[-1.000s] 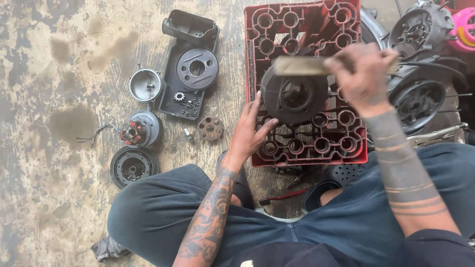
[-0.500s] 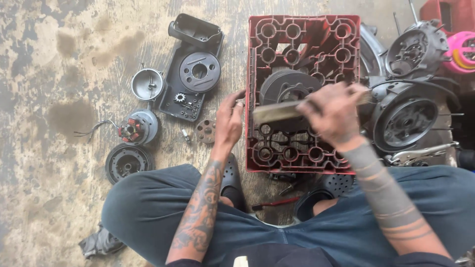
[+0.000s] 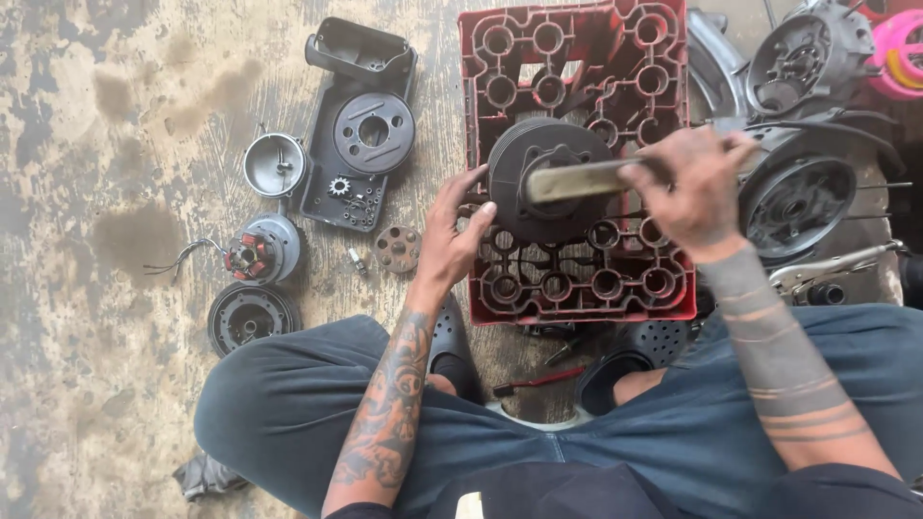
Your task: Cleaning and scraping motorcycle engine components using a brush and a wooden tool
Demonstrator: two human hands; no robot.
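A red plastic crate (image 3: pixel 577 279) lies upturned on the stained concrete floor (image 3: pixel 87 192), and everything else is placed from it. On the crate's gridded top, a little left of its middle, sits a round black drum-shaped engine part (image 3: pixel 543 187). The left hand (image 3: pixel 452 235) rests at the crate's left edge with fingers spread, the fingertips pressed against the drum's left side to steady it. The right hand (image 3: pixel 697 192) is over the crate's right half, its fingers wrapped tightly around the handle of a flat metal tool (image 3: pixel 577 180) that lies level across the top of the drum. Left of the crate lies a black engine cover (image 3: pixel 356 135) with small gears in it, then farther left a small grey metal cup (image 3: pixel 274 165), a coil assembly with wires (image 3: pixel 258 252) and a dark ribbed disc (image 3: pixel 248 315). A small brown perforated disc (image 3: pixel 397 249) lies just beside the crate's left edge. Right of the crate stands a grey engine casing (image 3: pixel 798 202). Below the crate are the person's crossed legs in dark blue trousers (image 3: pixel 288 404).
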